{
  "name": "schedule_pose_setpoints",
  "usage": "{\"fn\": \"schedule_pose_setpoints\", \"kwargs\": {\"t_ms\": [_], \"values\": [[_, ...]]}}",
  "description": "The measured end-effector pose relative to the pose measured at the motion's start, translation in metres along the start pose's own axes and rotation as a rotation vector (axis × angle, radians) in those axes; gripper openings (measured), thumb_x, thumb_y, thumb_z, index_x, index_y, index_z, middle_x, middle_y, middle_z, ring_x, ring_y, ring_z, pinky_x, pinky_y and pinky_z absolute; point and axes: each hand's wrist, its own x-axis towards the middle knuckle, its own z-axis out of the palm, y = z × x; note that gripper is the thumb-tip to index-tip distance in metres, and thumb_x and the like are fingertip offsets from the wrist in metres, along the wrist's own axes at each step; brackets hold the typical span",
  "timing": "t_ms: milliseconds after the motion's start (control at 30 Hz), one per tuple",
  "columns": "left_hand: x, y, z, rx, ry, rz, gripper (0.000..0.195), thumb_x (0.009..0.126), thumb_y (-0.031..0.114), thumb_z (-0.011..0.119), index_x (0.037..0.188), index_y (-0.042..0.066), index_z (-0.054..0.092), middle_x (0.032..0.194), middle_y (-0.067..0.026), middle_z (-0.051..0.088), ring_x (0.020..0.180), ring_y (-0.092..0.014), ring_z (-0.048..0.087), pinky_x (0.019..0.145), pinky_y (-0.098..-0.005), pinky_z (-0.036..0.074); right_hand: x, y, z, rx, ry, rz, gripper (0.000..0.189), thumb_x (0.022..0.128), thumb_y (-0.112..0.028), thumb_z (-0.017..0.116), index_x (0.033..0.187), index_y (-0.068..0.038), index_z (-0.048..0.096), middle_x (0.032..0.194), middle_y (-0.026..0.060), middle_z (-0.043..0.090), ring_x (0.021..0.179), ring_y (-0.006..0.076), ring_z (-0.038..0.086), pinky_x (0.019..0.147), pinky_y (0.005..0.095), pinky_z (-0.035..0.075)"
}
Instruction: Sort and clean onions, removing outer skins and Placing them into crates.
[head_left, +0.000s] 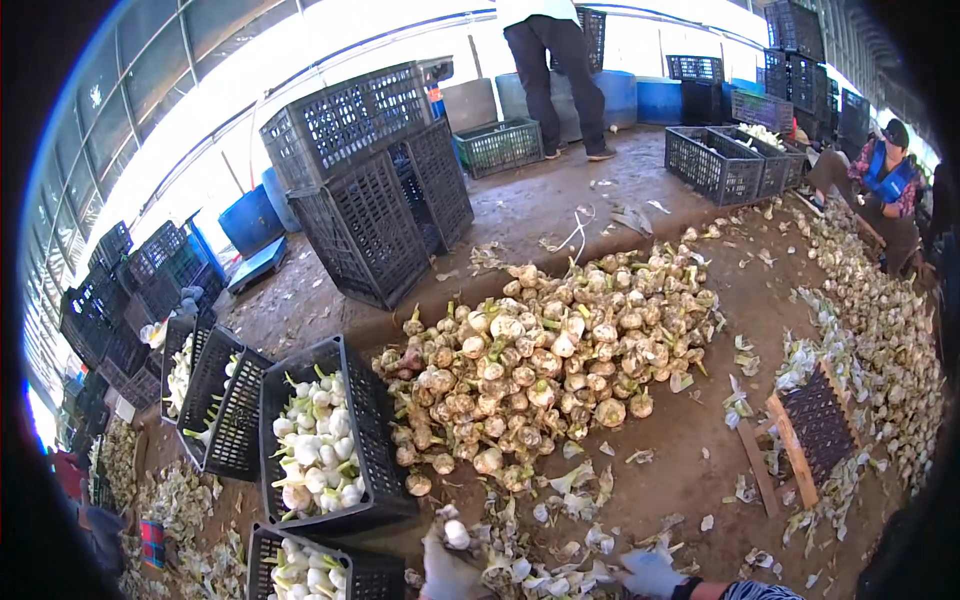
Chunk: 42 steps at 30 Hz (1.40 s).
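My left hand (448, 568), in a pale work glove, holds a peeled white garlic bulb (456, 534) at the bottom of the view. To its right, my gloved right hand (651, 574) is low over the peel-strewn floor; its fingers are partly hidden, so whether it grips anything is unclear. Beyond both hands lies a large heap of unpeeled, soil-stained garlic bulbs (547, 352). Left of the heap, a black plastic crate (375, 442) contains cleaned white garlic (319, 442). Nearer my left hand stands another black crate (375, 574) with white bulbs inside. Loose garlic skins (577, 480) litter the ground.
Stacked black crates (360, 225) stand on the raised floor behind the heap. A low wooden stool (810, 435) with a woven seat is at right. One person (555, 75) stands at the back; another (889, 180) sits at far right beside more garlic. Blue barrels (660, 101) line the wall.
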Motion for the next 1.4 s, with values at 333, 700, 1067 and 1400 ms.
{"fn": "schedule_pose_setpoints", "kwargs": {"t_ms": [333, 700, 1067, 1400], "values": [[-0.039, 0.105, 0.056, -0.056, 0.031, 0.375, 0.037, 0.094, 0.044, 0.046, 0.091, 0.010, 0.060, 0.074, -0.0047, 0.064, 0.062, -0.017, 0.059, 0.053, -0.0300, 0.049, -0.188, 0.072, 0.024, 0.111, 0.139, 0.214, 0.025, 0.089, -0.030, 0.060, 0.098, -0.008, 0.066, 0.095, 0.0185, 0.064, 0.089, 0.0374, 0.061, 0.077, 0.0447, 0.049], [-0.233, -0.002, -0.083, -0.067, -0.062, 0.172, 0.038, 0.093, 0.038, 0.040, 0.095, 0.007, 0.062, 0.086, -0.0097, 0.067, 0.067, -0.021, 0.061, 0.054, -0.0325, 0.050, -0.378, 0.100, 0.041, -0.029, -0.011, 0.574, 0.026, 0.084, -0.028, 0.061, 0.101, -0.010, 0.067, 0.098, 0.0183, 0.065, 0.090, 0.0367, 0.063, 0.078, 0.0447, 0.051], [-0.334, -0.056, -0.173, 0.772, 0.118, 0.870, 0.003, 0.088, 0.001, 0.057, 0.091, 0.000, 0.058, 0.085, -0.0073, 0.065, 0.078, -0.013, 0.062, 0.067, -0.0259, 0.052, -0.498, 0.147, 0.104, -0.083, -0.050, 0.838, 0.037, 0.079, -0.034, 0.061, 0.096, -0.003, 0.069, 0.101, 0.0241, 0.067, 0.095, 0.0390, 0.064, 0.082, 0.0466, 0.051], [-0.368, -0.039, -0.132, 0.159, 0.074, 0.489, 0.033, 0.097, 0.030, 0.041, 0.098, 0.004, 0.061, 0.093, -0.0106, 0.067, 0.086, -0.025, 0.064, 0.089, -0.0411, 0.050, -0.552, 0.228, 0.244, 0.325, 0.091, 0.935, 0.030, 0.098, -0.022, 0.041, 0.113, -0.003, 0.060, 0.106, 0.0136, 0.065, 0.094, 0.0298, 0.060, 0.080, 0.0389, 0.048]]}}
